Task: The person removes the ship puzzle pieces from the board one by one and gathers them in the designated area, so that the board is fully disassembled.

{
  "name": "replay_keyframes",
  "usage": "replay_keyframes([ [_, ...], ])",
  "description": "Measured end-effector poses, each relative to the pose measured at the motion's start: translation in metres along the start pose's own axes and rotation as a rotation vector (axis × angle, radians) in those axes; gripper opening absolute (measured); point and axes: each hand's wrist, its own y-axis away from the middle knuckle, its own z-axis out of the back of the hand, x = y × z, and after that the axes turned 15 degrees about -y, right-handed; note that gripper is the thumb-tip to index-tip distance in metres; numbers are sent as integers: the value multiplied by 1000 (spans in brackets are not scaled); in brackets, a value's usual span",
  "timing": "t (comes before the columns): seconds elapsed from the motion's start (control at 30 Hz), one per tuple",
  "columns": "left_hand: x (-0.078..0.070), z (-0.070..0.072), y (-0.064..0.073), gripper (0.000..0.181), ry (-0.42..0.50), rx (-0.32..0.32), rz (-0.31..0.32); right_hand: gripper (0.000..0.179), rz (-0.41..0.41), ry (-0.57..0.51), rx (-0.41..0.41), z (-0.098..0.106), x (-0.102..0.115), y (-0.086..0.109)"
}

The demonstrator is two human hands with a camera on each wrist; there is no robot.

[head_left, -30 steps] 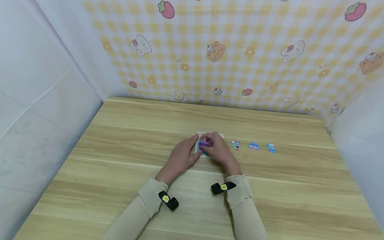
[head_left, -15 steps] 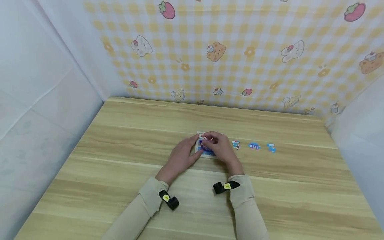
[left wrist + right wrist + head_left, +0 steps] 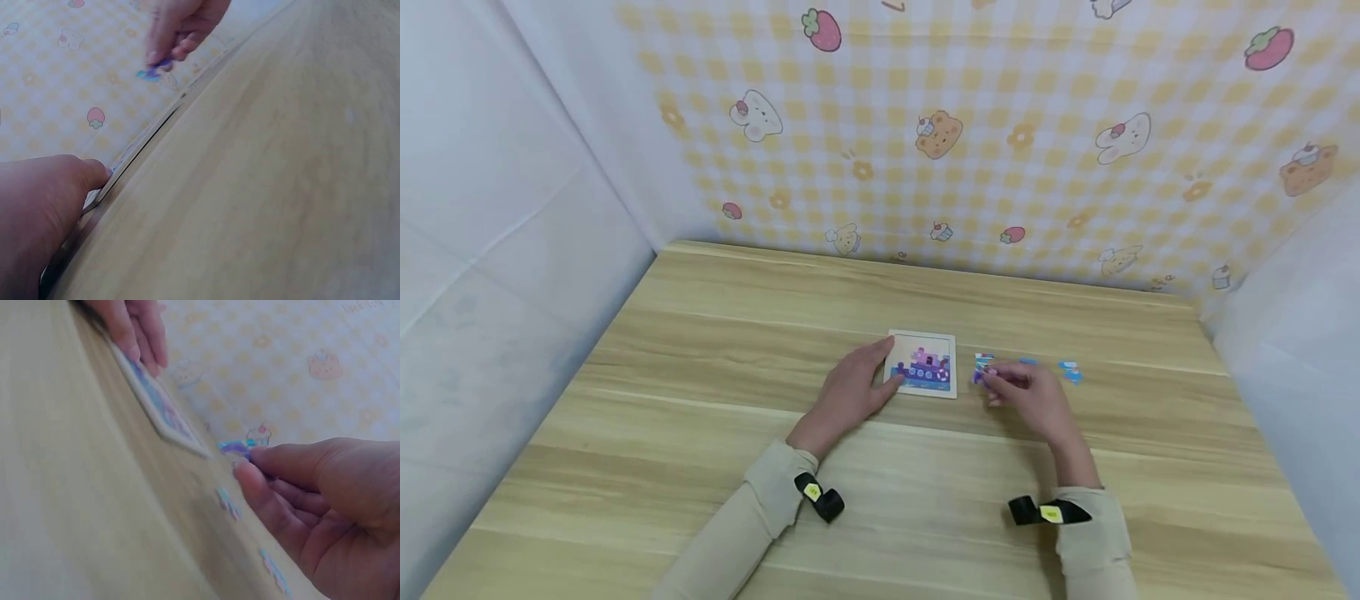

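Observation:
A square, white-framed jigsaw board (image 3: 904, 348) lies on the table, showing a purple ship picture in its lower right part. My left hand (image 3: 847, 387) rests along its left side, fingers and thumb spread and touching the edge. To the right of the board, my right hand (image 3: 1033, 396) pinches a small purple-and-blue puzzle piece (image 3: 234, 449) between thumb and forefinger, raised off the table in the right wrist view. Below and behind this hand lie a striped puzzle piece (image 3: 984, 357), a partly hidden blue piece (image 3: 1028, 362) and another blue-white piece (image 3: 1071, 372).
The wooden table (image 3: 760, 317) extends around the board. Behind it hangs a yellow checked cloth (image 3: 880, 125) with cartoon prints, and white sheets (image 3: 512, 275) stand at both sides. Each wrist wears a black camera strap (image 3: 1048, 512).
My right hand has lifted away from the board and moved right, carrying a purple-and-blue puzzle piece. The board's picture is now uncovered. My left hand has stayed at the board's left side.

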Motion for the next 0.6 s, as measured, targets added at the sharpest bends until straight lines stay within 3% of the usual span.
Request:
replay_keyframes([
  [0.2, 0, -3, 0, 71, -6, -3, 4, 20, -13, 80, 24, 12, -12, 9],
  [0.4, 0, -6, -2, 71, -3, 0, -9, 18, -29, 174, -57, 13, -24, 2],
  [0.6, 2, -7, -4, 71, -16, -20, -13, 24, -73, 167, -49, 17, -25, -1],
])
